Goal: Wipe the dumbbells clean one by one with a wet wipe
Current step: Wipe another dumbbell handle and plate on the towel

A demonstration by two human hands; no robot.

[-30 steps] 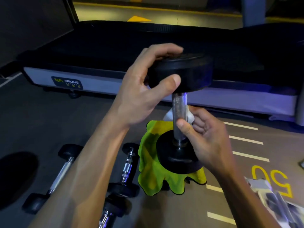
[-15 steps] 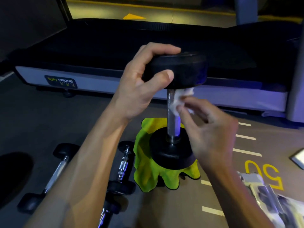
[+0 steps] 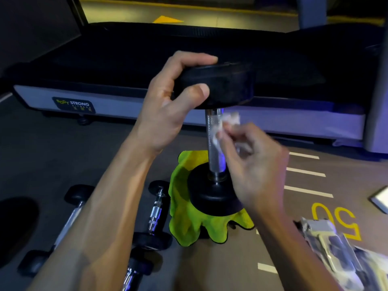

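Observation:
A black dumbbell point(image 3: 216, 152) stands upright on a yellow-green cloth point(image 3: 189, 219) on the floor. My left hand point(image 3: 168, 110) grips its top head from the left side. My right hand point(image 3: 252, 164) pinches a crumpled white wet wipe point(image 3: 222, 127) against the upper right of the chrome handle. The lower head rests on the cloth. Three smaller dumbbells lie on the floor at the lower left: one point(image 3: 69, 219) partly behind my left forearm, one point(image 3: 156, 213) beside the cloth, one point(image 3: 136, 269) at the bottom edge.
A treadmill deck point(image 3: 147, 59) with a grey side rail runs across the back. A pack of wipes point(image 3: 336, 255) lies on the floor at the lower right. White floor stripes and a yellow "50" mark the right side. A flat pale object point(image 3: 381, 198) sits at the right edge.
My right hand has moved the wipe from the lower part of the handle up to just under the top head. The left hand keeps its hold on the top head.

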